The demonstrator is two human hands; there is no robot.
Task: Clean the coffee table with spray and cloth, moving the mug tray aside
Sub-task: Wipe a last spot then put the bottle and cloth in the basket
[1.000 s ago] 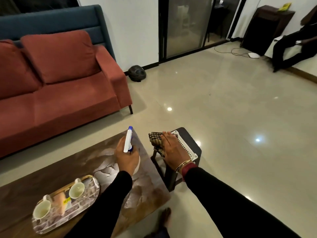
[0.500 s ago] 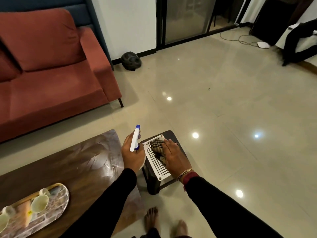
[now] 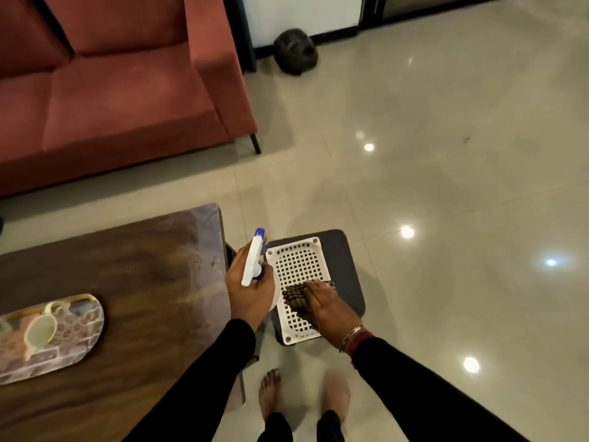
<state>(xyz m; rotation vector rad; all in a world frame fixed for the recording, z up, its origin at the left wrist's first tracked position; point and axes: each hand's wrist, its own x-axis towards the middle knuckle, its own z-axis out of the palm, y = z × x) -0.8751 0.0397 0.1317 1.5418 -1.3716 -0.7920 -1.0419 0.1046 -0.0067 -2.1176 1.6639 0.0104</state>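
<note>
The left hand is closed around a white spray bottle with a blue nozzle tip and blue collar, held over the gap between the coffee table's right end and a small dark stool; the nozzle points away toward the far side of the room. The right hand lies palm down with its fingers curled over a brown checked cloth, pressing it onto a white perforated tray that sits on top of the stool; whether the fingers have actually pinched the cloth cannot be told. A gold bangle and a dark red cuff show at that wrist, and both arms wear black sleeves. The coffee table, dark brown with a marbled pattern, fills the near left of the scene. On its near left part rests the mug tray, an oval tray with a gold rim and a brick-like print, cut off by the left edge of the view; a pale cream mug stands on it. Two bare feet stand on the glossy beige floor tiles below the stool. A red sofa stands at the far left, and a dark rounded object lies on the floor by the far wall.
</note>
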